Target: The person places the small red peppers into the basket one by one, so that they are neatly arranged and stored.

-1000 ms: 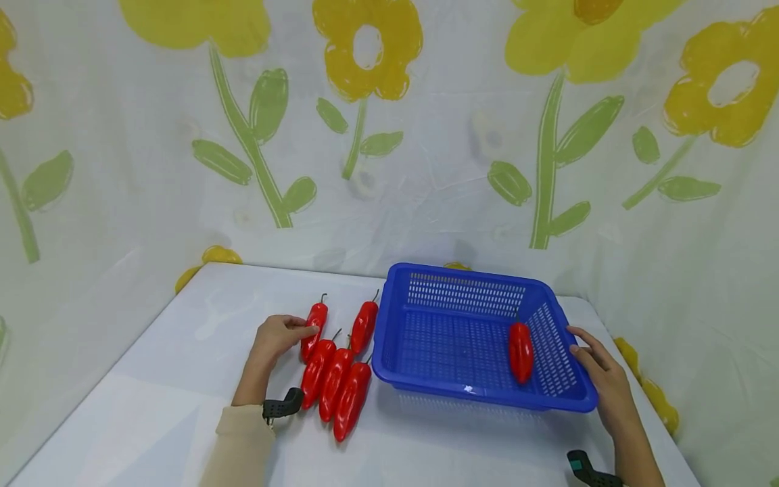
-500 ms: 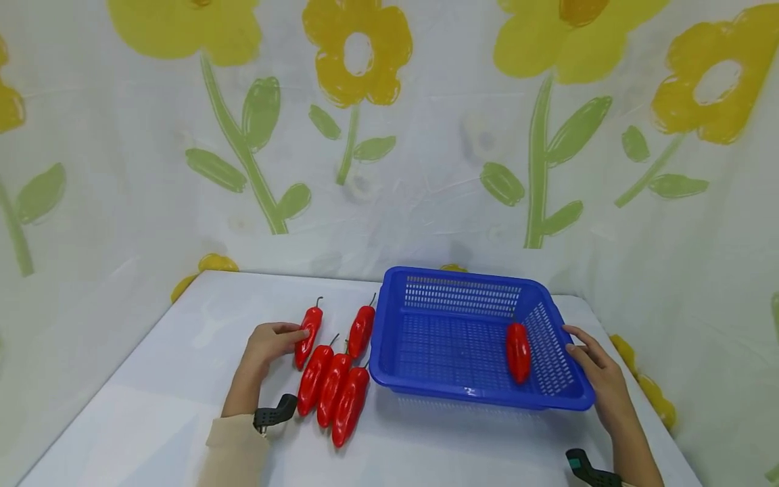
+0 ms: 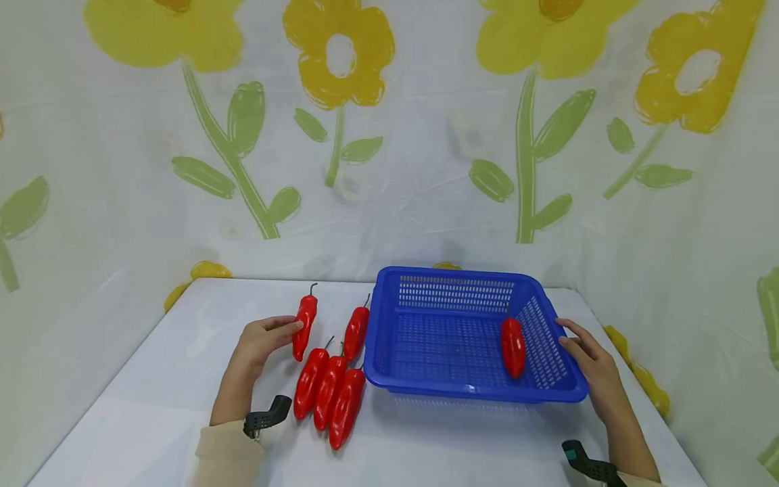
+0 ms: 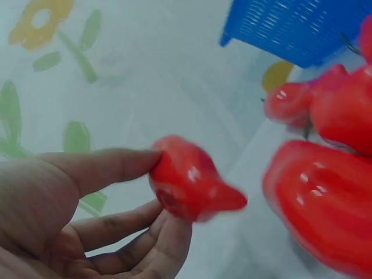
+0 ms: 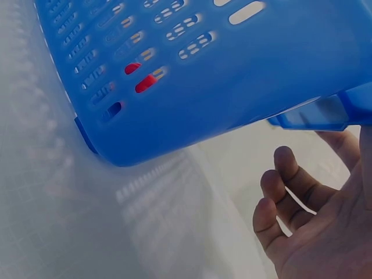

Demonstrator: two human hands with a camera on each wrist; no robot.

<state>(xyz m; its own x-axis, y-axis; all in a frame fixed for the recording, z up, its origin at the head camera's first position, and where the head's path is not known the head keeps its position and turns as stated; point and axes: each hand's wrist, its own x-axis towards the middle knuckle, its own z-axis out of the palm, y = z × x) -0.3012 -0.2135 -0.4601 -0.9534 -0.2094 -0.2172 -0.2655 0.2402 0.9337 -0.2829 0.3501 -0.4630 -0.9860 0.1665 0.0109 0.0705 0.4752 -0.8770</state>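
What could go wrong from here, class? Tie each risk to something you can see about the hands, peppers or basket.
The left hand pinches the held pepper between thumb and fingers; its glossy skin might let it slip.

A loose pepper lies between that hand and the blue basket, so a low sweep across could knock it.

The right hand touches only the basket's right side, so a bump at the far end might swivel it.
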